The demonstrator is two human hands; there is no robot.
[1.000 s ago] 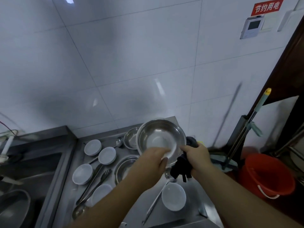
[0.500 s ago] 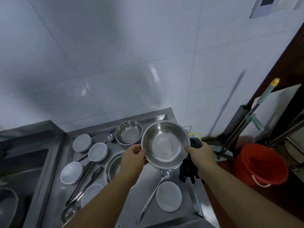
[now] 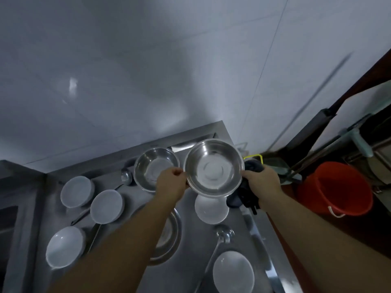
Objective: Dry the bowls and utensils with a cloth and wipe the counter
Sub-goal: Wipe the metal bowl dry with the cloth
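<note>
White wall tiles [image 3: 127, 81] rise behind a steel table [image 3: 249, 233]; no writing is legible anywhere. Both hands hold a steel bowl [image 3: 213, 168] above the table's far right corner, its inside bare: the left hand [image 3: 171, 186] pinches the left rim, the right hand [image 3: 263, 182] grips the right rim together with a dark cloth [image 3: 246, 193]. A second steel bowl [image 3: 153, 166] sits just left. White bowls [image 3: 105, 206] and a ladle [image 3: 220, 240] lie about. An orange bucket [image 3: 334, 189] stands right.

Dim, blurry (warped edges), tile glare
</note>
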